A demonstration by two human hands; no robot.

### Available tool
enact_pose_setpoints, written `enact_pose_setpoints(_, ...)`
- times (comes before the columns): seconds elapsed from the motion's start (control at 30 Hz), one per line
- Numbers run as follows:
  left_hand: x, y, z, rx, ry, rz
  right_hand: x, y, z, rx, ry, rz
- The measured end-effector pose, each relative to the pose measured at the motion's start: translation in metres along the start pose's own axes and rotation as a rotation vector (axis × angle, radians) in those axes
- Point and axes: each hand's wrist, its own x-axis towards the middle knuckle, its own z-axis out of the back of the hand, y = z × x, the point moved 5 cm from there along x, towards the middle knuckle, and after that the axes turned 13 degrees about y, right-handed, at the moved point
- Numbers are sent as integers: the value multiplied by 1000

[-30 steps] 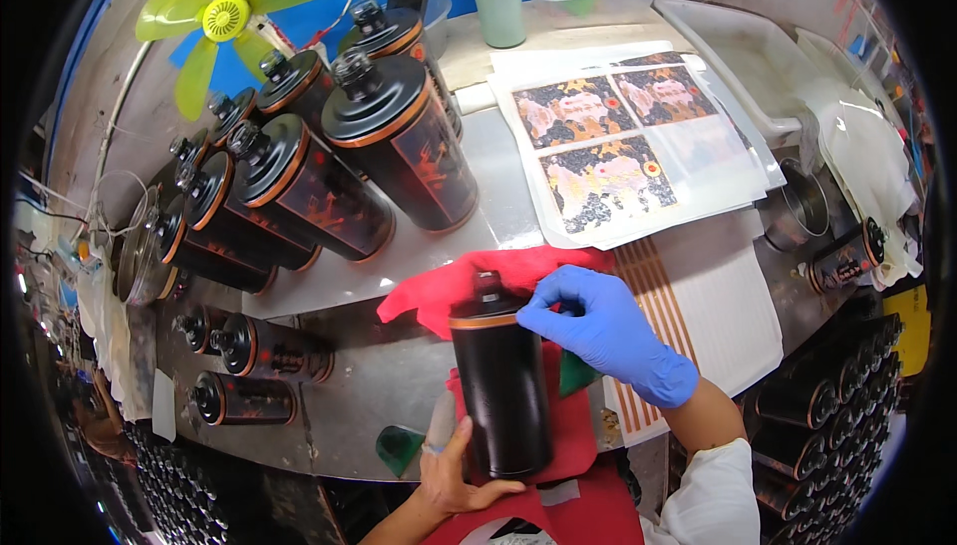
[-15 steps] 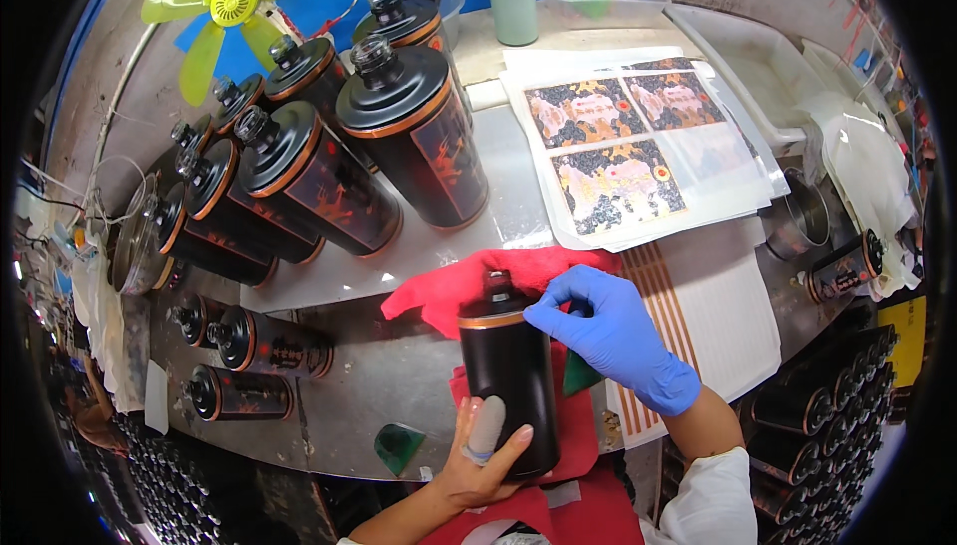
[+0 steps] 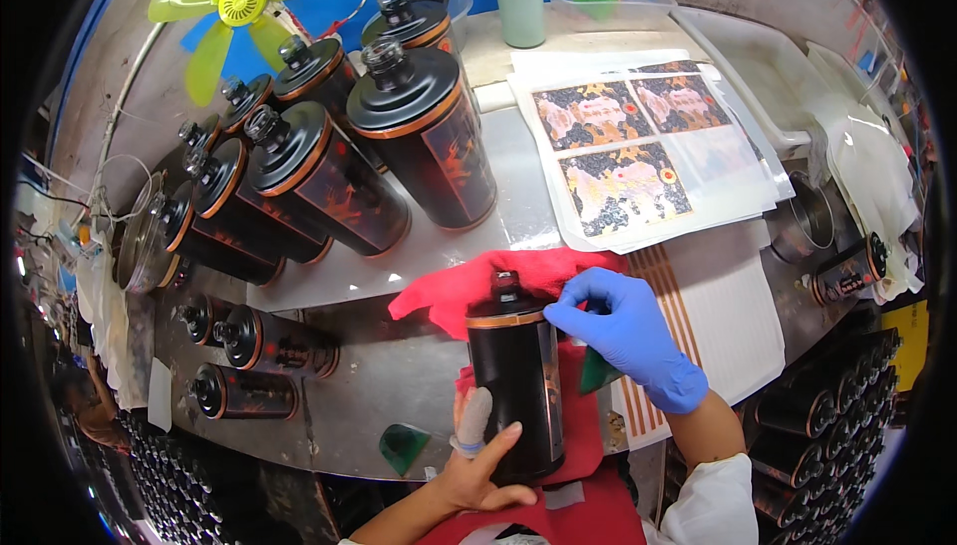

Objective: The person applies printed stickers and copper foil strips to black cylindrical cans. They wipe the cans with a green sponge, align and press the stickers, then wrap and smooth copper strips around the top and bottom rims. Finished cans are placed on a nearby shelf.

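A black bottle [image 3: 513,385] with a clear neck stands slightly tilted in front of me. My left hand [image 3: 474,470], with a pale cover on one finger, is wrapped round its lower part. My right hand [image 3: 623,331], in a blue glove, pinches thumb and finger together against the shoulder, where a copper-coloured band [image 3: 505,321] runs round the bottle. What lies between those fingertips is hidden. Behind and beneath the bottle lies a red cloth [image 3: 439,291]. A green scraper-like piece [image 3: 596,370] sits beside the right wrist, and another green piece [image 3: 402,447] lies near the table's front edge.
Several decorated black bottles [image 3: 424,136] stand at the back left; smaller ones [image 3: 244,390] lie below them. Printed label sheets [image 3: 608,161] and a copper-striped sheet [image 3: 663,306] lie to the right. A yellow-green fan [image 3: 242,1] stands behind. More bottles [image 3: 802,400] are stacked at lower right.
The bottle has turned in my hands, and a printed panel now shows along its right side. My left fingers have shifted on it. My right hand keeps its pinch at the band.
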Motion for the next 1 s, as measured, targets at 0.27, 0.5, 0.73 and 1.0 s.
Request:
enact_pose_setpoints(0.27,84,20,60,-477,-626,172,-12,-70,37,720,-93,-211)
enact_pose_setpoints(0.5,106,39,53,-410,-455,297,-39,-108,36,886,-58,-372)
enact_pose_setpoints(0.73,111,33,53,-575,-460,288,-38,-112,39,914,-72,-386)
enact_pose_setpoints(1.0,110,36,50,-557,-459,297,-51,-117,24,1140,95,-387)
